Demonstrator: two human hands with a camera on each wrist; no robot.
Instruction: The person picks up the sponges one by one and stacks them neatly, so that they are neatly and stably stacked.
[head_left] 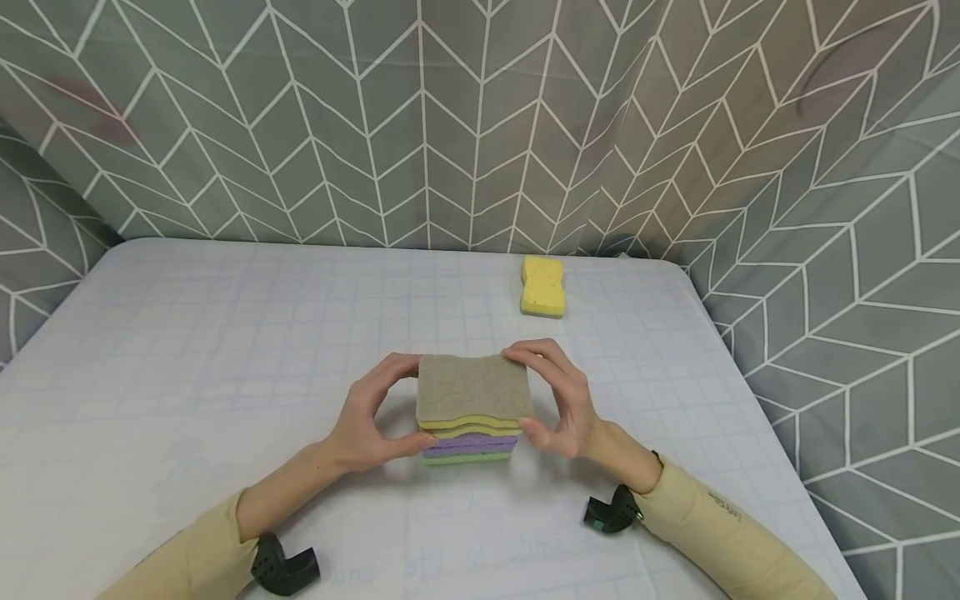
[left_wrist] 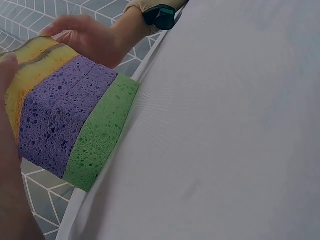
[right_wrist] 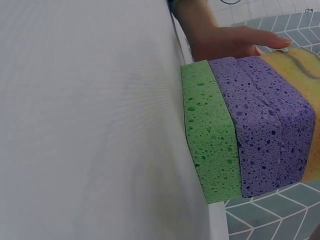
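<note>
Sponges stand in a stack on the table between the two hands. At its bottom lies a green sponge, with two purple sponges above it. Two yellow sponges with grey scouring layers make up the upper part; the top yellow sponge has its grey face upward. My left hand grips the upper stack from the left, thumb at the front corner and fingers toward the back. On the opposite side my right hand holds the top yellow sponge, fingers at its back corner, thumb at the front.
Another yellow sponge lies by itself near the far edge of the white table. Patterned grey curtains hang behind the table and along its sides. Each wrist wears a black device.
</note>
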